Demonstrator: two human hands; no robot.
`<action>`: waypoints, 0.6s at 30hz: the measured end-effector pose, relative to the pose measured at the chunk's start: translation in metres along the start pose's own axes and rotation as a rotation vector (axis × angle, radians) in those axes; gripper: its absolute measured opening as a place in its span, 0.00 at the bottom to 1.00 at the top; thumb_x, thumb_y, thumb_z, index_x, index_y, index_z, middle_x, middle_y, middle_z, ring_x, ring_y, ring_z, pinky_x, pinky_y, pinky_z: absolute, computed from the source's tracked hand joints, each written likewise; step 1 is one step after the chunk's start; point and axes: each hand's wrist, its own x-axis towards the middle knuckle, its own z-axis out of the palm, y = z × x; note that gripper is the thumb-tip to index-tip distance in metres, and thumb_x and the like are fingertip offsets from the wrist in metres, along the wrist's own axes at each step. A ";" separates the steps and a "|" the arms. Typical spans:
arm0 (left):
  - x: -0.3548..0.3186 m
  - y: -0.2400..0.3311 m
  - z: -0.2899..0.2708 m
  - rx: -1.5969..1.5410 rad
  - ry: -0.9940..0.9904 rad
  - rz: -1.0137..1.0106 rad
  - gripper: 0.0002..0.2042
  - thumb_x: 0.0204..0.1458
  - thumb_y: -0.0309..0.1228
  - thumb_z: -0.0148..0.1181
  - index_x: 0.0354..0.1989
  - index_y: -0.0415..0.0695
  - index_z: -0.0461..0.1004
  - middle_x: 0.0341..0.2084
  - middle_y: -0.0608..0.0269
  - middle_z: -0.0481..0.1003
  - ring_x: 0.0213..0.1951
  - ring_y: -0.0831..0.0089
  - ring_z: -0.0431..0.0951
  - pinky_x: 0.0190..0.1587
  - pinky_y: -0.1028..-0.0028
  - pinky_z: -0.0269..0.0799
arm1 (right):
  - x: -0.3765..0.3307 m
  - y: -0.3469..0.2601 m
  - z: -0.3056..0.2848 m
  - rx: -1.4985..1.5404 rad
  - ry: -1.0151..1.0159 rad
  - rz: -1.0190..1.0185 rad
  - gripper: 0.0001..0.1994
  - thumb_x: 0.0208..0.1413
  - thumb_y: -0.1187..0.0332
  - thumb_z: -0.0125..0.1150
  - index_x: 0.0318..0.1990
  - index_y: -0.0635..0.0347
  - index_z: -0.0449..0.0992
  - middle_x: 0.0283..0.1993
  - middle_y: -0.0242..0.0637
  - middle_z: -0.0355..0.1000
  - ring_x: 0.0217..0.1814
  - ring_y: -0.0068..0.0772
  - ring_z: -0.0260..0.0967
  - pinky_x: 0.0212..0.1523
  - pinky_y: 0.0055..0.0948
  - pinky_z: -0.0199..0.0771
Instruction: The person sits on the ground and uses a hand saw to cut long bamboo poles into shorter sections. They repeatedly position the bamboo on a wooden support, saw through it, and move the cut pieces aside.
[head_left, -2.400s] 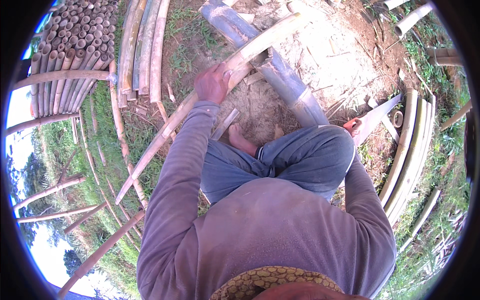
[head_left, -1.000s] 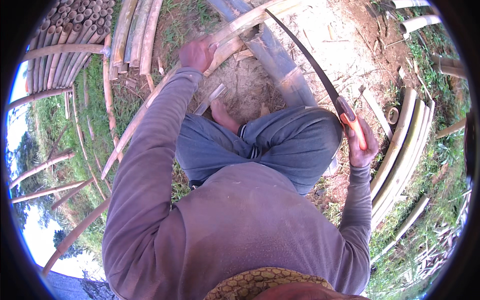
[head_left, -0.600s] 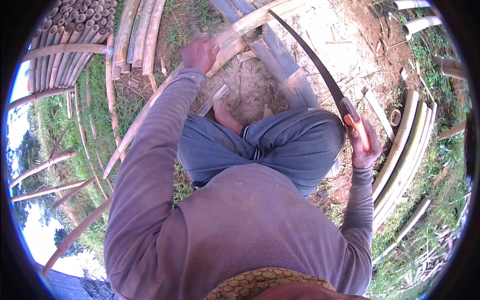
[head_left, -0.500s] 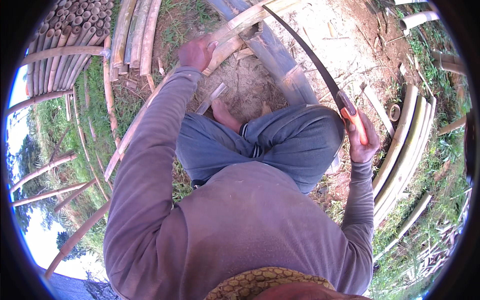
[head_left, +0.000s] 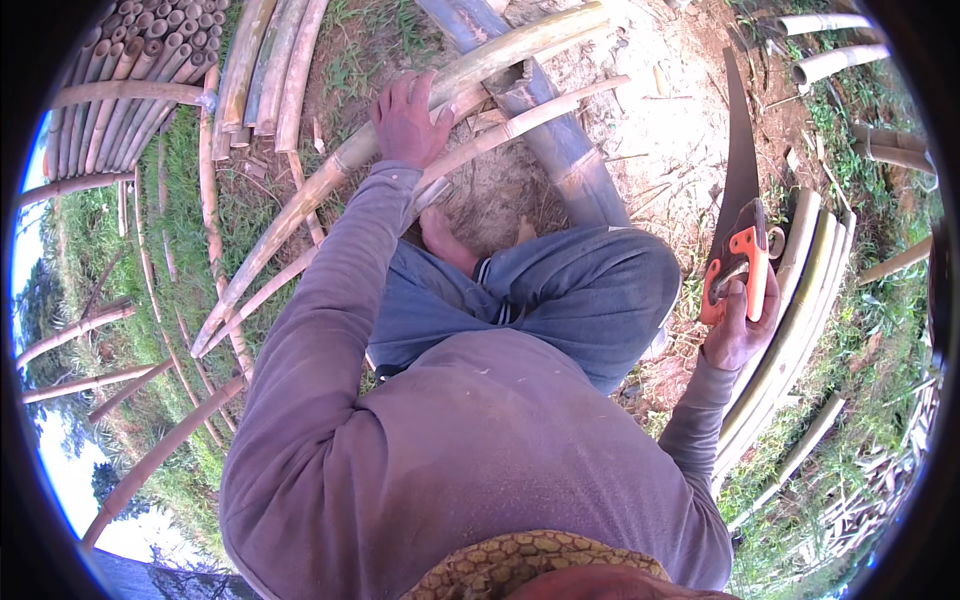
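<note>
My right hand (head_left: 742, 320) is closed round the orange grip of a handsaw (head_left: 738, 150), held out to the right with its dark blade pointing away from me. To the left, my left hand (head_left: 410, 120) has its fingers spread and rests against a long bamboo pole (head_left: 335, 170), which slants from near left to far right. A thinner bamboo strip (head_left: 530, 118) runs beside the pole on its near side, partly hidden by my left forearm. Both cross over a thick grey bamboo log (head_left: 575, 165) lying on the ground.
Several cut bamboo poles (head_left: 800, 290) lie to my right. More poles (head_left: 265, 70) lie at the far left, near a large stack of bamboo (head_left: 140, 75) behind a rail. A short bamboo offcut (head_left: 430, 195) is by my foot. Bamboo fencing (head_left: 150, 450) stands left.
The handsaw has swung away from the bamboo, out to the right, its blade now upright in view. My left hand has spread its fingers; the pole has turned, showing a separate strip beside it.
</note>
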 end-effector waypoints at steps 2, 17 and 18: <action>0.022 -0.007 -0.001 0.061 -0.138 -0.056 0.34 0.54 0.50 0.71 0.68 0.55 0.67 0.56 0.53 0.78 0.61 0.52 0.76 0.63 0.48 0.68 | 0.009 -0.014 0.023 0.120 -0.111 -0.118 0.27 0.69 0.64 0.63 0.69 0.73 0.68 0.40 0.38 0.75 0.37 0.22 0.71 0.47 0.30 0.82; 0.035 -0.035 0.004 -0.030 -0.460 -0.125 0.28 0.51 0.39 0.74 0.57 0.51 0.67 0.43 0.47 0.81 0.45 0.44 0.84 0.46 0.48 0.81 | 0.037 -0.012 0.155 0.110 -0.312 -0.107 0.20 0.66 0.71 0.68 0.61 0.73 0.77 0.49 0.45 0.82 0.48 0.29 0.81 0.48 0.28 0.83; 0.034 -0.038 0.002 -0.026 -0.477 -0.139 0.28 0.50 0.39 0.75 0.57 0.51 0.67 0.43 0.46 0.80 0.45 0.43 0.84 0.46 0.48 0.81 | 0.036 -0.015 0.155 0.094 -0.306 -0.145 0.20 0.66 0.71 0.68 0.61 0.74 0.76 0.50 0.46 0.82 0.49 0.30 0.81 0.49 0.28 0.83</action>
